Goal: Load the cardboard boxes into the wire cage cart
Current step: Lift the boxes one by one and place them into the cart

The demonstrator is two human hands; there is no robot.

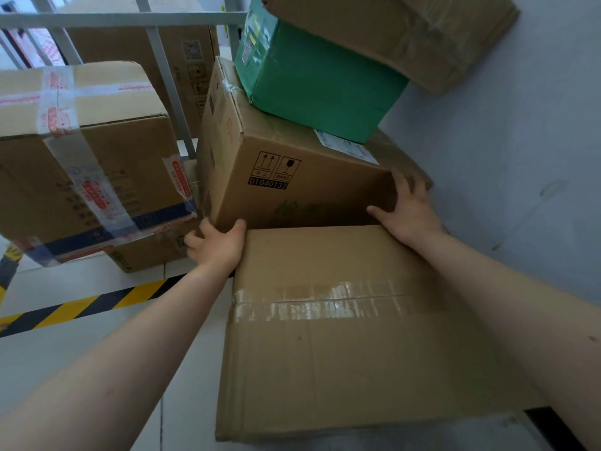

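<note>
Cardboard is stacked tight here, and the box I am after, the printed box (292, 177) with the arrow and glass symbols, sits low in the pile, outside the wire cage cart (162, 66), whose grey bars stand up and to the left; my left hand (216, 244) curls round its lower left corner and my right hand (408, 206) wraps its right edge, thumb on the front face, so both hands grip it.

The main hazard, as I judge it, is overhead; a green box (325, 83) rests on the printed box, and a brown box (406, 34) lies tilted on top of that; pulling or lifting now would likely tip both toward me or against the wall (520, 157).

A large sealed box (341, 320) lies right in front, hiding the printed box's bottom edge, so I cannot tell what it stands on; dragging it forward could snag there.

On the left the taped box (87, 157) sits just beside it; the corner by my left hand could pinch fingers or catch the loose tape.

My hold is at the corners only; if the load is heavy, it may slip or twist.
</note>
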